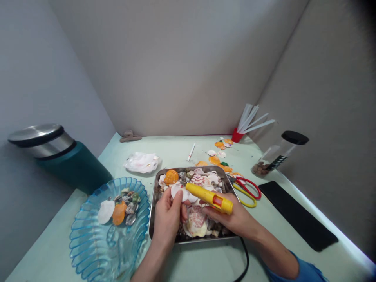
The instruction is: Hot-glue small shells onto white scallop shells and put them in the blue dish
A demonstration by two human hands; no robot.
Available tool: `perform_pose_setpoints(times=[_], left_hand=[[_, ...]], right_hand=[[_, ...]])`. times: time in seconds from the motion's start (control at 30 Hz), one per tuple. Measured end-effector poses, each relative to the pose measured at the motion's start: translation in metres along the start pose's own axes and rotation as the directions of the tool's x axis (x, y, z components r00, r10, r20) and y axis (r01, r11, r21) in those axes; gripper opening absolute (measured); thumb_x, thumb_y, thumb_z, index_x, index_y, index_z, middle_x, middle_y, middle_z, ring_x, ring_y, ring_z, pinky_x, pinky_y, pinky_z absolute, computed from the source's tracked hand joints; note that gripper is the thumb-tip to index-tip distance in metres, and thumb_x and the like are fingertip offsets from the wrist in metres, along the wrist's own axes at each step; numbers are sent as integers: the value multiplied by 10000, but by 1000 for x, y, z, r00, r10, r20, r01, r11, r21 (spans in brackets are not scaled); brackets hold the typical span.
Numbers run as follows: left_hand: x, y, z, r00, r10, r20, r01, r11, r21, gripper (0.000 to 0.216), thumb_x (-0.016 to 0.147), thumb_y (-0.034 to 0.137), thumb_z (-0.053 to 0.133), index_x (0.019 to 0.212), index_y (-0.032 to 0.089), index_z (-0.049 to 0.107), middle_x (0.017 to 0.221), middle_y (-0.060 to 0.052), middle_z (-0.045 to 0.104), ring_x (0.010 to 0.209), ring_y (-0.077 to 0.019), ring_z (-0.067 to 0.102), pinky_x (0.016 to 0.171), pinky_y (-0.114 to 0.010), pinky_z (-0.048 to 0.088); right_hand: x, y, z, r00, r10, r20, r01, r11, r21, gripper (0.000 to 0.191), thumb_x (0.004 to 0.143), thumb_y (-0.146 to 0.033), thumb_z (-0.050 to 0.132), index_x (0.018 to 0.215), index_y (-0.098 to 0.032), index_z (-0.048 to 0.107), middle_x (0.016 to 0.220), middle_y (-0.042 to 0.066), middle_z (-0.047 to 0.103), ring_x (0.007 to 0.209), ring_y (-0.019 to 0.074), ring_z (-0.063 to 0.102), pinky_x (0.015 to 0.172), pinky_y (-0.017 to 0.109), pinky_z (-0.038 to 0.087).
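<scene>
My left hand point(169, 213) pinches a white seashell point(180, 192) over a metal tray point(202, 241). In my right hand point(227, 217) is a yellow pen-shaped tool point(208, 197) with a thin metal tip and an orange window in its barrel. Its tip is close to the upper edge of the white shell; whether it touches cannot be made out. Below both hands the tray is full of mixed seashells, among them an orange shell point(171, 177) at the back left and a large speckled shell point(196, 222) near the front.
Left stands a blue scalloped dish point(85, 231) with shells, beside a teal bottle point(76, 166). Scissors point(248, 190), a black phone-like slab point(296, 213) and a clear jar point(274, 154) are right. A red cup point(237, 136) of white sticks stands behind. A black cord point(246, 258) runs in front.
</scene>
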State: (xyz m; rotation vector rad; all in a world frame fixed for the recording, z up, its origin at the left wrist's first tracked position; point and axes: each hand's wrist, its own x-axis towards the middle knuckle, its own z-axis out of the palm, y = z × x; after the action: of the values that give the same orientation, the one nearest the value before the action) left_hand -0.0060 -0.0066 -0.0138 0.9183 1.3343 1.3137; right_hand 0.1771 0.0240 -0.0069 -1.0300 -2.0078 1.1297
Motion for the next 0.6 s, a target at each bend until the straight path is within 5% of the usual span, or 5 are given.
perform_pose_setpoints(times=[0.6], left_hand=[[-1,-1,1,1000,-3,19,2,998,62,288,825,471,533,780,190,491,382,70,492,354,-97,415,404,-182,321]], right_hand=[[0,-2,0,1000,-6,-1,6,1000,7,290,825,-413,607,913,-146,680,811,33,672,695,168,602,633,242,496]])
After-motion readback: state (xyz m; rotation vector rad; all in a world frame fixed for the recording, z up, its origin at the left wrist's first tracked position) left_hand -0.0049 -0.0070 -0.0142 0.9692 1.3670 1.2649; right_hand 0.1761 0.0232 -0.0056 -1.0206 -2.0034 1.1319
